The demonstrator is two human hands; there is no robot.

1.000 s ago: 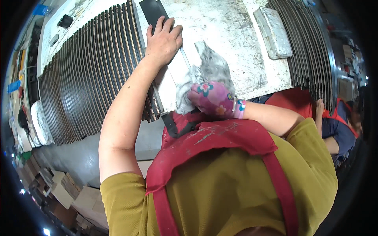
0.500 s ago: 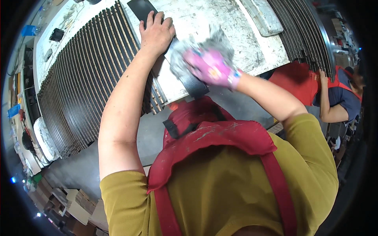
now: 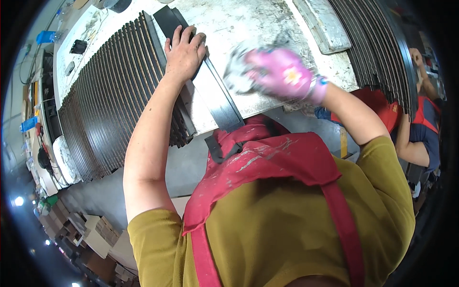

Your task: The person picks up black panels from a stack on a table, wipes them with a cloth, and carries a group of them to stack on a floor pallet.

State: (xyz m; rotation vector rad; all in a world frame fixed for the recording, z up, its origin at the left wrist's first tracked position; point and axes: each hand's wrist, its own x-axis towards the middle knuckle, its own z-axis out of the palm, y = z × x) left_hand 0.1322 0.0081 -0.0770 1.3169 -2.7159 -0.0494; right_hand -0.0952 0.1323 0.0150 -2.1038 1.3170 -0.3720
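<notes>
A long, flat dark strip (image 3: 224, 112) lies at a slant on the stained white worktable (image 3: 248, 21), its near end at the table edge by my apron. My bare left hand (image 3: 185, 55) rests on its far part, fingers spread and nothing gripped. The strip's middle shines pale under the light. To the right of it, my right hand (image 3: 282, 71), in a pink glove with a flower print, is closed on a crumpled grey rag (image 3: 237, 69). Both are smeared by motion. Whether the rag touches the table I cannot tell.
Many similar dark strips (image 3: 110, 105) stand in a dense row at left, close to my left forearm. Another row of strips (image 3: 366, 52) is at right, beside a pale, smeared block (image 3: 325, 28). A co-worker (image 3: 423, 134) is at the far right. A small black box (image 3: 78, 46) sits at far left.
My right hand and the rag have moved right, off the strip, uncovering its near part. My left hand stays on the strip. The co-worker's hand shows higher at the right.
</notes>
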